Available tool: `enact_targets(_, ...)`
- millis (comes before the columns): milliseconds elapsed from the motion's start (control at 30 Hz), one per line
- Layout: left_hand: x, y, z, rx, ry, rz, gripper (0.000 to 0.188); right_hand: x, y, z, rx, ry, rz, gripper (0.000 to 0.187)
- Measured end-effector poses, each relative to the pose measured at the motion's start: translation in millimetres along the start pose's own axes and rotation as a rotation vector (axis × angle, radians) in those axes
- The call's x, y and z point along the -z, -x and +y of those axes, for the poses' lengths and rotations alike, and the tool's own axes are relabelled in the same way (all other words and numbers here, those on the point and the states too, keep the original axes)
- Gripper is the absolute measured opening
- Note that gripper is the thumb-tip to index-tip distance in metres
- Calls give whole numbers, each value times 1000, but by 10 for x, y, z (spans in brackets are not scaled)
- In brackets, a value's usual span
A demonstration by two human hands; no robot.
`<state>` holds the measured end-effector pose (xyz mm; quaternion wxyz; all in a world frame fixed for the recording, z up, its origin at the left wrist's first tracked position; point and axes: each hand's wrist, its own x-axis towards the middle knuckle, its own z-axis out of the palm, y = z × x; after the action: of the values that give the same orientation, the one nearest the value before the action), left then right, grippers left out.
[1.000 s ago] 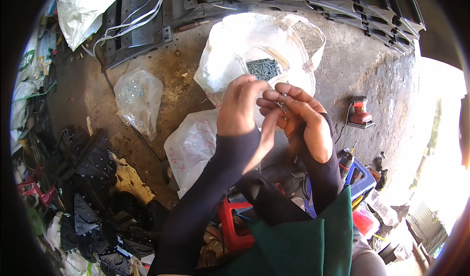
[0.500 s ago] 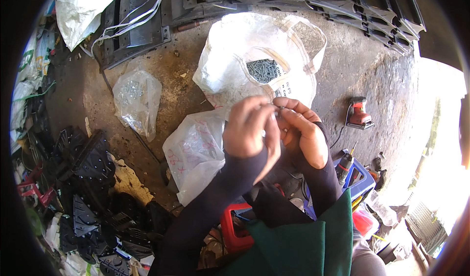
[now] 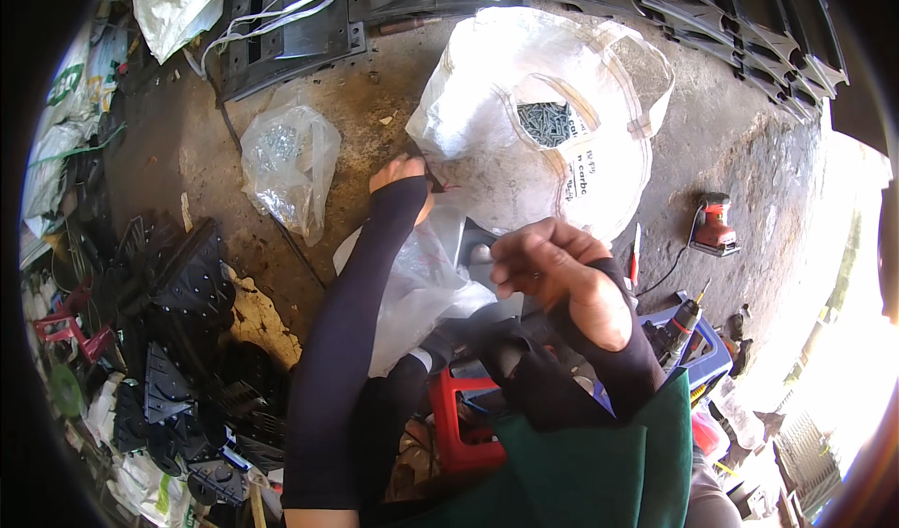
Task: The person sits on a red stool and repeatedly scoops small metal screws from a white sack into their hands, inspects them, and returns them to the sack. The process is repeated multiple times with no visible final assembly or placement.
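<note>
My left hand (image 3: pixel 398 174) is at the far edge of a clear plastic bag (image 3: pixel 421 275), its fingers curled down. The wrist and sleeve hide what those fingers hold. In front of my body, my right hand (image 3: pixel 567 271) is held up with its fingers loosely bent and apart; nothing shows in it. Close to its fingertips is a small round silvery piece (image 3: pixel 480 254) beside a grey flat part. Beyond both hands stands a large white woven sack (image 3: pixel 487 144), its rolled-down mouth showing a heap of grey screws (image 3: pixel 545 124).
Another clear bag (image 3: pixel 290 168) of small shiny parts lies left on the floor. A red sander (image 3: pixel 714 224) and a drill (image 3: pixel 682 327) on a blue stool (image 3: pixel 716 355) are at right. A red stool (image 3: pixel 464 425) is near me. Black parts (image 3: pixel 187 275) pile up at left.
My hands were together at a small thing and have parted. The left has moved leftward to the plastic bag; the right stays in front of me. The view has shifted, and the bag has been disturbed.
</note>
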<state>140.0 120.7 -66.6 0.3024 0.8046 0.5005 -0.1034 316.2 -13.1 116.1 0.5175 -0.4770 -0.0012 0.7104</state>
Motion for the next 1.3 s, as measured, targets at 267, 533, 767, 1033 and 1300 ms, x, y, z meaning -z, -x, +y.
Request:
enact_targets(267, -60, -106, -93, 3, -40, 23, 9, 64, -84, 176, -184, 61, 33, 26)
enact_targets(533, 842, 152, 942, -330, 403, 224, 16, 131, -135, 355, -263, -4, -16, 27)
enact_targets(767, 1126, 321, -2, -317, 144, 445, 13, 73, -375, 482, -217, -264, 133, 28)
enact_targets(1033, 925, 1389, -1375, 149, -215, 395, 42, -329, -1041, 714, -184, -159, -95, 31)
enact_targets(1300, 682, 630, -1098, 431, 38, 677, 39, -693, -1373, 1158, -301, 47, -130, 35)
